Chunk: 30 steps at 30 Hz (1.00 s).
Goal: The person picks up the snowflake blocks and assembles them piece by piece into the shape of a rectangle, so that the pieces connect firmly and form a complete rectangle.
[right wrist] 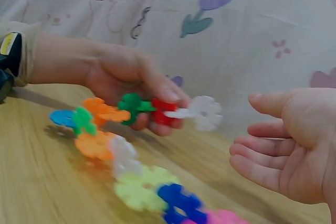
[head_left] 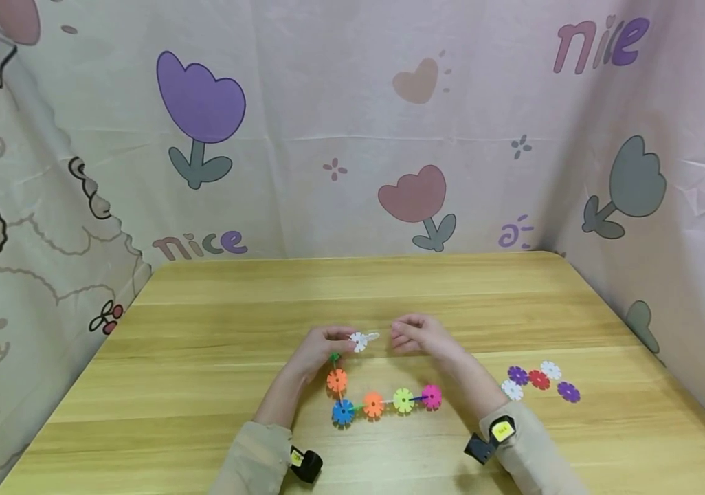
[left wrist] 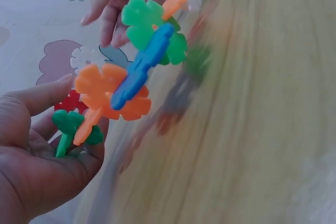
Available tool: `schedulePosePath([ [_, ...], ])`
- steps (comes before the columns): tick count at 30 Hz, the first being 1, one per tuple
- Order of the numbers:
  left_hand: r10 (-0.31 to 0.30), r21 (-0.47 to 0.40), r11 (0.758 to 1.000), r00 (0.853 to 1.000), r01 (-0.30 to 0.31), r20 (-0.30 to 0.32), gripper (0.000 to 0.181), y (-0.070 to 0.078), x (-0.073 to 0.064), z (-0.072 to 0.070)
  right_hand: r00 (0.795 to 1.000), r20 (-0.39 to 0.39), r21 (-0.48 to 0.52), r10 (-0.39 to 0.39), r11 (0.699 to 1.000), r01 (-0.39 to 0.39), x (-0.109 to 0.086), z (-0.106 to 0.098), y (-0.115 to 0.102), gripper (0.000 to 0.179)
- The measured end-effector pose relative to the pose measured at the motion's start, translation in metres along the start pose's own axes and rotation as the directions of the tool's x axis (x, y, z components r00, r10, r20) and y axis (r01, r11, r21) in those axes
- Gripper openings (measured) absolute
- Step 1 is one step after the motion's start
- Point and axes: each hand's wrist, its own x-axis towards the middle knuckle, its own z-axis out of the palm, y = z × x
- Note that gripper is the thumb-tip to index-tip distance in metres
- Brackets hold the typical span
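My left hand [head_left: 324, 347] pinches a red snowflake disc [right wrist: 164, 111] at one end of a chain of interlocking plastic snowflake discs. White discs [head_left: 359, 342] stick out beyond its fingertips toward the right. From that hand the chain runs through green [right wrist: 131, 107] and orange [head_left: 337, 380] discs to a blue disc [head_left: 343, 412]. There it bends right, through another orange disc [head_left: 374, 404] and a yellow-green disc [head_left: 403, 400], to a pink one [head_left: 431, 397]. My right hand [head_left: 420, 335] is just right of the white discs, apart from them, its fingers loosely bent around nothing.
Loose snowflake discs lie on the wooden table [head_left: 235, 385] at the right, beyond my right forearm: purple [head_left: 569, 392], white [head_left: 512, 390] and red [head_left: 539, 379] ones among them. A printed curtain [head_left: 303, 82] hangs along the table's back and sides.
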Motion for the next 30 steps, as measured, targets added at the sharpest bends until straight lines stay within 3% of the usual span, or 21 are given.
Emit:
schedulePosePath([
  [10, 0.022, 0.024, 0.999, 1.0, -0.023, 0.009, 0.035, -0.002, 0.002, -0.001, 0.986, -0.164, -0.12, -0.032, 0.993, 0.012, -0.045, -0.071, -0.003, 0.048],
  [16, 0.013, 0.022, 1.0, 1.0, -0.013, -0.001, 0.034, -0.004, 0.003, -0.001, 0.964, -0.257, -0.27, -0.064, 0.963, -0.008, -0.08, -0.115, 0.003, 0.05],
  [19, 0.01, 0.021, 1.0, 1.0, -0.01, -0.008, 0.034, -0.003, 0.002, -0.002, 0.964, -0.255, -0.377, -0.069, 0.926, -0.033, -0.096, -0.133, 0.009, 0.049],
  [24, 0.005, 0.019, 1.0, 1.0, -0.005, -0.007, 0.034, -0.002, 0.0, -0.001, 0.985, -0.168, -0.547, -0.036, 0.835, -0.063, -0.114, -0.153, 0.018, 0.044],
  [28, -0.005, 0.018, 1.0, 1.0, 0.005, -0.014, 0.034, -0.002, 0.001, 0.0, 0.995, -0.094, -0.629, -0.023, 0.777, -0.041, -0.12, -0.16, 0.023, 0.043],
  [30, -0.006, 0.019, 1.0, 1.0, 0.006, -0.016, 0.034, -0.003, 0.001, 0.0, 0.998, -0.059, -0.644, -0.021, 0.765, -0.022, -0.121, -0.162, 0.024, 0.044],
])
